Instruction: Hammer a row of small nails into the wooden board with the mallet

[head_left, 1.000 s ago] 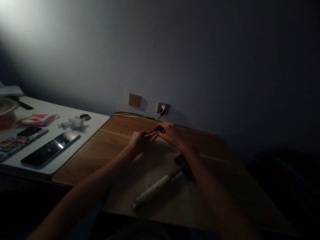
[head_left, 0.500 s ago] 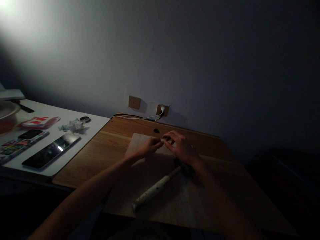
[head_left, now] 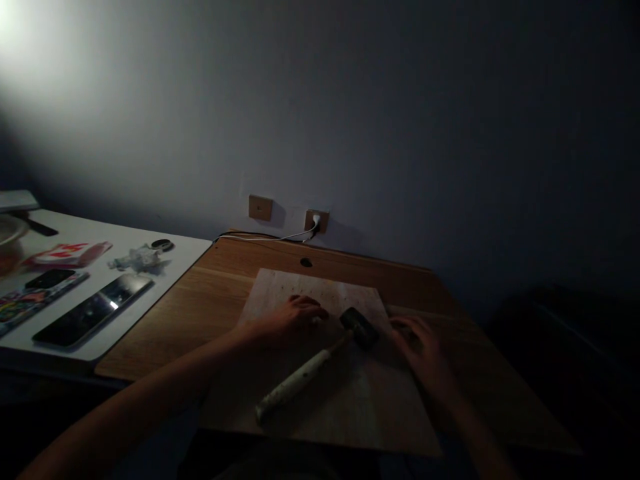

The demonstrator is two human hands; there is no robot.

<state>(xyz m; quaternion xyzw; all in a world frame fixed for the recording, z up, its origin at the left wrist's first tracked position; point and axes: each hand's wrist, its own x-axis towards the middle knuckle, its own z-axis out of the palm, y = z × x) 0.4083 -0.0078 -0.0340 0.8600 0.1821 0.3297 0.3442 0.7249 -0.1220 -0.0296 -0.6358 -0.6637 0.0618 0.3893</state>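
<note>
A hammer [head_left: 295, 383] with a dark head and a pale, worn handle lies slantwise on a wooden board [head_left: 370, 413]. My left hand [head_left: 293, 319] is over the board, left of the hammer head, with its fingers curled together. A small pale spot shows at its fingertips, too small to name. Beyond the board's right edge is my right hand [head_left: 425, 350], its fingers bent and a gap between thumb and fingers. Nothing can be made out in that gap in the dim light. Several small dark marks dot the far part of the board.
The board rests on a brown wooden table [head_left: 200, 300]. On a white table [head_left: 175, 250] at left are a phone [head_left: 93, 312], crumpled plastic [head_left: 140, 259], a red-and-white packet [head_left: 67, 253] and a bowl [head_left: 10, 230]. A cable [head_left: 270, 237] runs to a wall socket [head_left: 317, 221].
My hands were together over the far part of the board and have parted. The left came back toward me; the right moved right, past the board's edge, uncovering the hammer head.
</note>
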